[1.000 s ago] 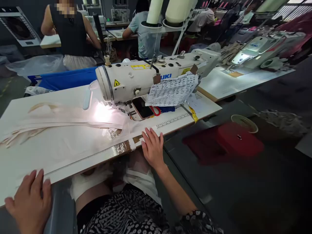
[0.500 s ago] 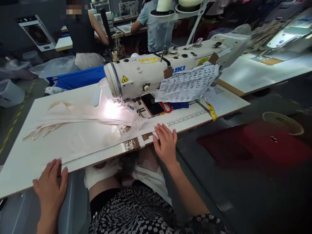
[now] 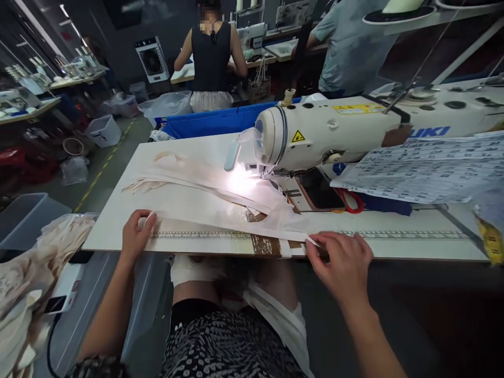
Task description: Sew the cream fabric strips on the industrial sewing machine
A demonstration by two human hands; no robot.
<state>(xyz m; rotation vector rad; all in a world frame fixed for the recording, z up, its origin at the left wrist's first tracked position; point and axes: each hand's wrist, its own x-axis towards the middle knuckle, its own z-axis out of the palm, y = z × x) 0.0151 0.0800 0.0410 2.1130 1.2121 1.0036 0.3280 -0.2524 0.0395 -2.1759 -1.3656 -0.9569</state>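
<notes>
Left hand [image 3: 136, 234] is pinching the left end of a long thin strip of pale cream fabric [image 3: 220, 223], grip closed on it at the near edge of the white flat desk [image 3: 129, 178]. Right hand [image 3: 342, 262] is pinching the strip's right end, grip closed. The strip is lying stretched between both hands along the printed ruler scale [image 3: 197, 236]. Farther back, a cream industrial sewing machine [image 3: 326, 134] is lighting more pale strips. A person in a black sleeveless top [image 3: 211, 50] is standing far behind.

A garment factory floor: an industrial sewing machine [image 3: 334, 136] on a white worktable [image 3: 413, 239], co-workers [image 3: 211, 63] at further stations behind
</notes>
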